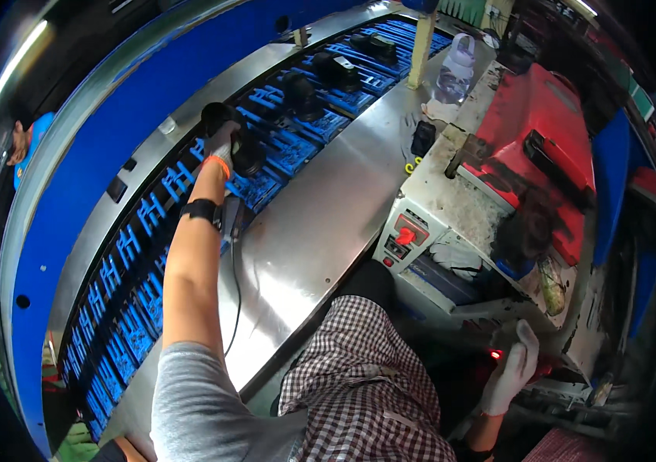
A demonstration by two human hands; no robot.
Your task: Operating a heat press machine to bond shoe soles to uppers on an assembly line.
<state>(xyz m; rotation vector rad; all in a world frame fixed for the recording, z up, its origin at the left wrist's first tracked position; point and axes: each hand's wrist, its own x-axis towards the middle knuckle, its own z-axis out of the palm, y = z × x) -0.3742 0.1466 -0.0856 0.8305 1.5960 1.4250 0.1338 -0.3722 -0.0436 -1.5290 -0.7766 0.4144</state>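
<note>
My left hand (222,142), in a pale glove with an orange cuff, reaches out over the blue-slatted conveyor (178,181). Its fingers are closed on a black shoe (247,156) lying across the slats. Beyond it, several other dark shoes (302,98) sit along the belt. Low on the right, my right hand (514,371), also gloved, is raised with curved fingers beside a small red light (496,354). A dark, blurred shape lies against those fingers, and I cannot make out what it is.
A steel ledge (305,242) runs beside the conveyor, with a thin black cable (237,292) across it. A red-topped machine (524,115) with a red switch (406,234) stands to the right. Near it are a plastic bottle (455,73) and white gloves (455,258). Another person (28,146) is beyond the blue frame.
</note>
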